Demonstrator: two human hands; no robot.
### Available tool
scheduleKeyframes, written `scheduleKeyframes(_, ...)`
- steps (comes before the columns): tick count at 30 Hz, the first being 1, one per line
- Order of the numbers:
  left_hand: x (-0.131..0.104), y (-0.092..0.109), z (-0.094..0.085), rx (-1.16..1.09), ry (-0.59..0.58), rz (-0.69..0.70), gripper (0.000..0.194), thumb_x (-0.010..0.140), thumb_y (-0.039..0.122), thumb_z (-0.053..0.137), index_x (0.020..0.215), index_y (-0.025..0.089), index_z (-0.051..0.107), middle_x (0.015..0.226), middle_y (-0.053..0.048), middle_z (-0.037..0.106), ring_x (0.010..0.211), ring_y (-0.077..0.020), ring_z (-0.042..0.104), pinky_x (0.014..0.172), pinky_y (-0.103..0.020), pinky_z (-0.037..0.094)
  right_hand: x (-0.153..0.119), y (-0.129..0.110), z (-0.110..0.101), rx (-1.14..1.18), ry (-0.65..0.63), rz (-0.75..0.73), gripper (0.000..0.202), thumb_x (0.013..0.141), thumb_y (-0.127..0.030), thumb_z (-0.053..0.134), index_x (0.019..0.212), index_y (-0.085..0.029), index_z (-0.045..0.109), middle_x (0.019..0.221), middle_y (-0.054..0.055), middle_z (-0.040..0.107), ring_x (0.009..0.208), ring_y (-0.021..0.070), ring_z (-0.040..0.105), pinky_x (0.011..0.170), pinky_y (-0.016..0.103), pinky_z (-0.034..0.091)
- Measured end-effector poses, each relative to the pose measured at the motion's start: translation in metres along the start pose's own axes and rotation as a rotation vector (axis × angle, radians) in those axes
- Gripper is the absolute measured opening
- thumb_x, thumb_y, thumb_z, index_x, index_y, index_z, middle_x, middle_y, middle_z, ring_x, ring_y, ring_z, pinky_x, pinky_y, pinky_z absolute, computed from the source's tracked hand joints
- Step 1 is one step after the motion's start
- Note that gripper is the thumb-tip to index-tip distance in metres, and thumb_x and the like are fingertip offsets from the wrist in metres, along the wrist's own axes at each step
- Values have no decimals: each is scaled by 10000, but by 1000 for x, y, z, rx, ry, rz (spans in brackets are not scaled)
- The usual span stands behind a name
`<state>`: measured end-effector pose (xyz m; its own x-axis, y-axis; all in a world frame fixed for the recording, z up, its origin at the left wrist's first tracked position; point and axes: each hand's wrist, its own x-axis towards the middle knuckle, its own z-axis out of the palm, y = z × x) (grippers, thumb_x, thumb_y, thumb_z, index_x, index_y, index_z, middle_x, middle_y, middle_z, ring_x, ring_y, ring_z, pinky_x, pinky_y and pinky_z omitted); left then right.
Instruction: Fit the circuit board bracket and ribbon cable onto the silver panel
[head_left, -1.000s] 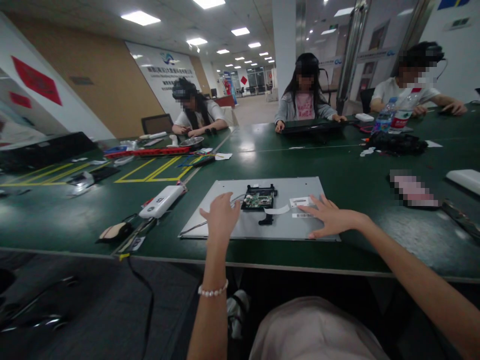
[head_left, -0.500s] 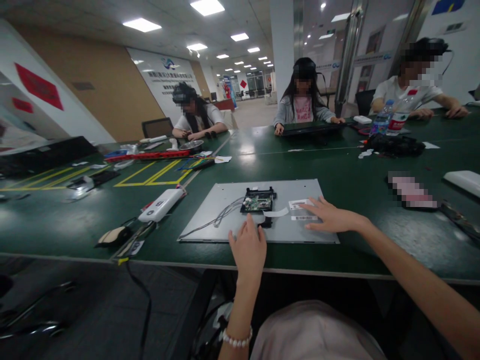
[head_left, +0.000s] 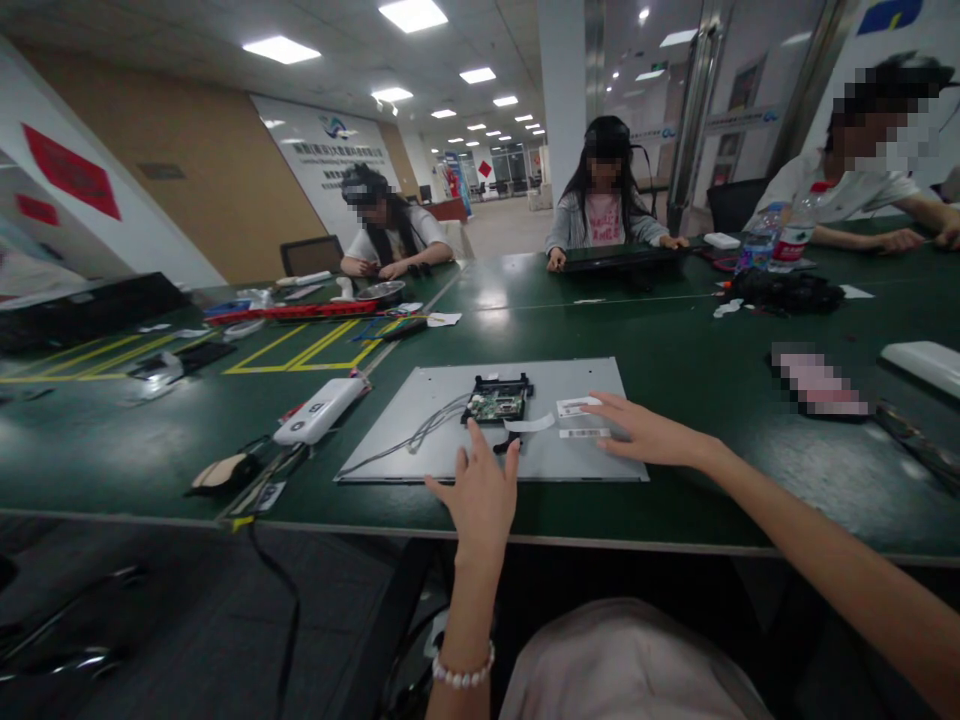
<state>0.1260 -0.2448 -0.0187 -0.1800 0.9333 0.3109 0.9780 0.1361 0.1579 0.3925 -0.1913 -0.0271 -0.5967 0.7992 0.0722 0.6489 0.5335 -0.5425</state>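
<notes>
A flat grey metal panel (head_left: pixel 577 385) lies on the green table in front of me. Near its middle is a green circuit board (head_left: pixel 499 402) in a black frame, with grey cables (head_left: pixel 431 430) running to the left and a white ribbon (head_left: pixel 529 424) at its lower right. My left hand (head_left: pixel 480 490) is over the panel's front edge, fingers spread, just below the board and the small black part (head_left: pixel 507 443). Over the panel's right side is my right hand (head_left: pixel 645 430), fingers apart beside two white labels (head_left: pixel 583 433). Neither hand holds anything.
A white power bank (head_left: pixel 319 410) and a beige mouse-like object (head_left: pixel 223 473) lie to the left. On the right are a pink phone (head_left: pixel 821 382), a white device (head_left: pixel 926 365) and bottles (head_left: pixel 795 232). Three people sit across the green table (head_left: pixel 660 325).
The panel with its board has shifted a little to the left. Both hands have moved left too, and my left hand's fingers are spread wider. The person at the right leans further right.
</notes>
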Motion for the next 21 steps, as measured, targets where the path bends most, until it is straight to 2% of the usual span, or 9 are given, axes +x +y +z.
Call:
scheduleKeyframes(4,2,1,-4,25,-36,-18,787,939,578,319,1533,89,151,1279,-222,593,1350,-369,373,1063,-693,138,2,-2,2,-51,-6,-28,669,898,-569,484,1488,-302,319,1602,46,179,1431,305,235,1140,485,242)
scheduleKeyframes(12,4,1,-2,94,-74,-15,865,873,657,400,1540,155,174,1453,-208,427,1356,-440,315,1038,-703,189,0,-3,-6,-148,47,-68,555,942,-518,413,1433,-258,429,1490,94,416,1362,288,371,1110,511,273)
scheduleKeyframes(21,8,-7,-3,106,-86,-21,856,872,627,430,1538,155,172,1470,-203,406,1363,-417,308,1039,-695,196,2,0,-3,-100,28,-101,507,944,-487,417,1392,-259,481,1425,76,498,1284,292,460,1077,498,337)
